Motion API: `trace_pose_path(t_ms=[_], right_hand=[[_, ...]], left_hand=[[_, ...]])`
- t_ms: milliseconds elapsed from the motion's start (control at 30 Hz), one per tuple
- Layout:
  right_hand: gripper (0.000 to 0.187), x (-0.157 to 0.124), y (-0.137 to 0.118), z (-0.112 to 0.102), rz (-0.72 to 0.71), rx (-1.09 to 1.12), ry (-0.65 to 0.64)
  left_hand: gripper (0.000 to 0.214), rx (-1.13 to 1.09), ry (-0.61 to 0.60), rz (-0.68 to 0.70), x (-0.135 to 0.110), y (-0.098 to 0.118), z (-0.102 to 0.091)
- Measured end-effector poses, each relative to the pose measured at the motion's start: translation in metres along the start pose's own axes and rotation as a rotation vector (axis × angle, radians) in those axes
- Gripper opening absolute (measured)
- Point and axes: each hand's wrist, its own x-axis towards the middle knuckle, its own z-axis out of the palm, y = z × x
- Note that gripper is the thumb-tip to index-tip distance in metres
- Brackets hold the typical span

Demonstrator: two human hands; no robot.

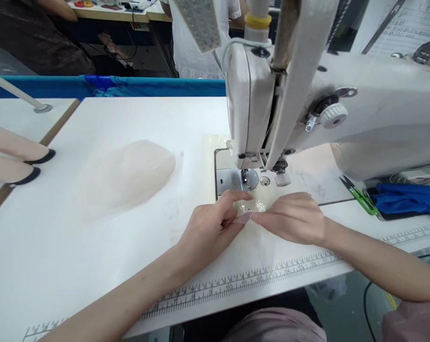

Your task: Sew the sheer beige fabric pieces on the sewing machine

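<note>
Just in front of the sewing machine's needle plate (pixel 231 180), both my hands meet at a piece of thin, sheer pale fabric (pixel 242 218). My left hand (pixel 208 230) is closed on the fabric between bent fingers, its index finger reaching toward the plate. From the other side my right hand (pixel 295 218) pinches the edge of the same piece with thumb and fingertips. Above the plate stands the presser foot (pixel 244 176), a short way beyond my fingers. The fabric is nearly see-through, so its full outline cannot be made out.
Another sheer beige piece (pixel 144 173) lies on the white table to the left. Two pale long shapes with black ends (pixel 26 173) rest at the left edge. Green-handled scissors (pixel 360 197) and blue cloth (pixel 410 199) lie right. A printed ruler (pixel 236 283) runs along the front.
</note>
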Motion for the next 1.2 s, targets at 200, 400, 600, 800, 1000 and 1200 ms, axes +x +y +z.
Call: trace_pose_path(t_ms=[200,400,600,800,1000,1200], right_hand=[[0.003,0.006,-0.001,-0.008,-0.328,-0.184,0.038],[0.003,0.006,-0.001,-0.010,-0.294,-0.144,0.045],[0.004,0.006,-0.001,-0.011,-0.303,-0.127,0.032],[0.012,0.009,-0.003,-0.012,-0.285,-0.108,0.029],[0.013,0.011,-0.005,-0.015,-0.348,-0.149,0.032],[0.007,0.002,-0.010,-0.010,-0.152,0.038,-0.046]], left_hand=[[0.020,0.009,0.080,0.251,0.000,-0.004,0.002],[0.011,0.073,0.058,0.315,-0.001,-0.007,0.001],[0.007,0.193,0.125,0.298,0.000,-0.001,0.001],[0.008,0.136,0.085,0.374,0.001,-0.002,0.000],[0.006,0.197,0.093,0.344,0.000,0.003,-0.005],[0.016,-0.062,-0.381,-0.096,0.004,0.011,-0.023]])
